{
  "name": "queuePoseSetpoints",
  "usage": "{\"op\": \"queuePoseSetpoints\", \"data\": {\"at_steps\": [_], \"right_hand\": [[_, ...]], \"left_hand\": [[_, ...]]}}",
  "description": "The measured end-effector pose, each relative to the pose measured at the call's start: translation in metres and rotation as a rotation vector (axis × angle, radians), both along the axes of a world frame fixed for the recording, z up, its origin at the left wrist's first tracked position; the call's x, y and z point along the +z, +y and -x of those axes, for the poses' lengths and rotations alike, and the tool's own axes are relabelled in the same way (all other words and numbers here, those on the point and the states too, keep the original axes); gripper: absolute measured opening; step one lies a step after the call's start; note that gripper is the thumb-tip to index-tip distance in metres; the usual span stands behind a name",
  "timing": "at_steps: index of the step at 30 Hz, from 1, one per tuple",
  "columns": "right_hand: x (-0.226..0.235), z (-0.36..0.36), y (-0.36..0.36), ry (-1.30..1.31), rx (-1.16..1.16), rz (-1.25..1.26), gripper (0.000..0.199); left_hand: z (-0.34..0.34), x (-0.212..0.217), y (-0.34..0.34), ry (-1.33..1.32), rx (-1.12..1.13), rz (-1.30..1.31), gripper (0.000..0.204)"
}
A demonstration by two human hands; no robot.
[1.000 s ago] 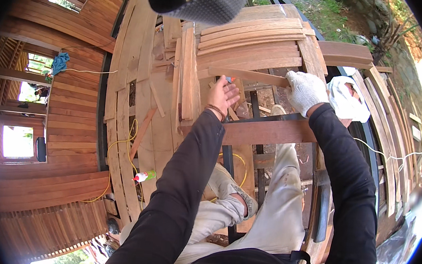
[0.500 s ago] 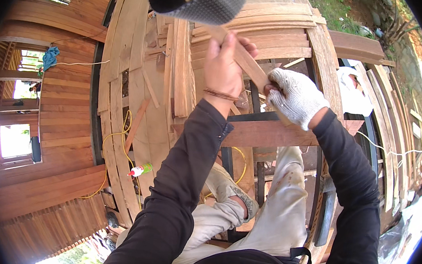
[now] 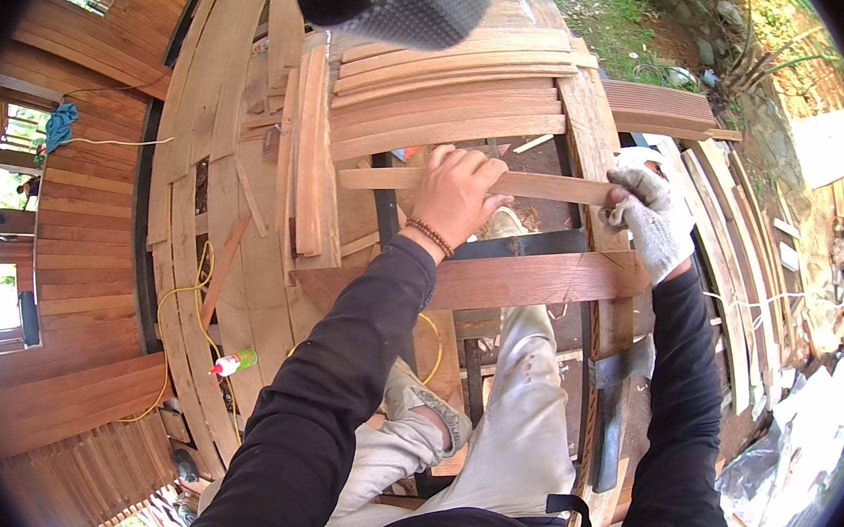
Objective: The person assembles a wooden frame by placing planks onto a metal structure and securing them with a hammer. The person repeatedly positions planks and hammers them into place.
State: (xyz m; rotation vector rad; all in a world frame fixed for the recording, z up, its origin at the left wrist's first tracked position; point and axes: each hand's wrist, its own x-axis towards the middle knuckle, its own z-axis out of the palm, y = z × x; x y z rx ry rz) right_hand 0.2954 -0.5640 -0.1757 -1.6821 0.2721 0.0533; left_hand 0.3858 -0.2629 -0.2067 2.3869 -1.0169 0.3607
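Gripping a thin wooden strip [image 3: 469,181] near its middle, bare left hand [image 3: 456,194] closed around it, gloved right hand [image 3: 650,219] clamped on its right end, above a reddish plank [image 3: 531,281].

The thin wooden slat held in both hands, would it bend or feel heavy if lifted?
The slat looks thin and narrow, so probably light. Both the left hand and gloved right hand hold it level; it shows no sag, likely fairly stiff.

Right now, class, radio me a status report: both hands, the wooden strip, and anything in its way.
Left hand bare, gripping the strip mid-length. Right hand gloved, gripping its right end. Strip level above the reddish plank. Stacked boards just beyond.
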Motion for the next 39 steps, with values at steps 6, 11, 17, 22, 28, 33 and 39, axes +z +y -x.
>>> {"op": "queuePoseSetpoints", "data": {"at_steps": [6, 11, 17, 22, 28, 33, 39], "right_hand": [[-0.031, -0.017, 0.006, 0.074, -0.009, 0.125, 0.029], [-0.030, -0.041, 0.024, 0.093, -0.031, 0.122, 0.031], [-0.036, -0.045, 0.018, 0.122, -0.035, 0.060, 0.032], [-0.038, -0.050, 0.014, 0.136, 0.015, 0.068, 0.035], [-0.030, -0.056, 0.014, 0.171, 0.045, 0.086, 0.035], [-0.029, -0.065, 0.014, 0.204, 0.054, 0.083, 0.034], [-0.039, -0.073, 0.011, 0.188, 0.023, 0.081, 0.032]], "left_hand": [[-0.007, -0.035, 0.003, 0.064, 0.016, 0.071, 0.053], [-0.017, -0.046, 0.013, 0.038, 0.095, 0.037, 0.059], [-0.021, -0.047, 0.011, -0.016, 0.090, 0.045, 0.060], [-0.023, -0.051, 0.011, -0.018, 0.096, 0.049, 0.059], [-0.025, -0.052, 0.010, -0.011, 0.096, 0.040, 0.058], [-0.032, -0.055, 0.011, -0.011, 0.102, 0.033, 0.058], [-0.031, -0.057, 0.008, 0.044, 0.122, 0.075, 0.055]]}}
